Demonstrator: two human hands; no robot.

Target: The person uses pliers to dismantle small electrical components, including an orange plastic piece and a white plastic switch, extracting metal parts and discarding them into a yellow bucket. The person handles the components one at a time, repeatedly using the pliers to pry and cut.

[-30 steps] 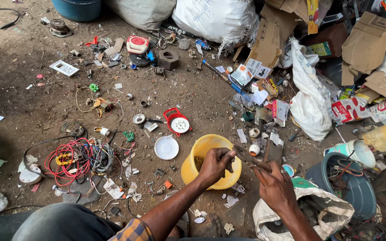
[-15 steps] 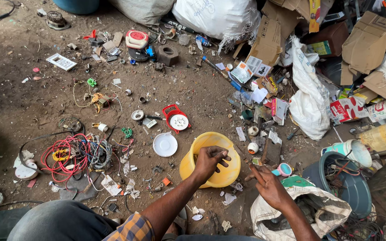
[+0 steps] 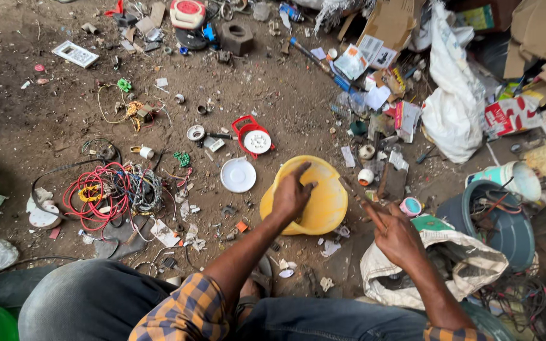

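From the head camera, looking straight down, a person sits on bare dirt ground (image 3: 45, 120) strewn with scrap. The left hand (image 3: 293, 194) reaches into a yellow bowl (image 3: 323, 202) that sits on the ground just ahead of the knees, tilted slightly toward the person. The fingers are curled down onto the bowl's inner surface with the index finger stretched toward the far rim; whether they pinch anything small I cannot tell. The right hand (image 3: 396, 232) hovers to the right of the bowl, above a crumpled pale sack (image 3: 456, 256), loosely open with two fingers pointing out and holding nothing that shows.

Just left of the bowl lies a white round lid (image 3: 238, 175), and beyond it a red cable reel (image 3: 252, 136). Further left is a tangle of red and grey wires (image 3: 112, 192). To the right stand a dark bucket (image 3: 507, 221) full of cables and a white plastic bag (image 3: 453, 104), with cardboard and paper packets behind.

The bowl looks light and already leans, so pressing on its near side could tip it and spill whatever small pieces it holds into the litter, where they would be hard to find again. Sharp wire ends and broken plastic lie near both bare hands, so a careless reach could scratch the fingers.
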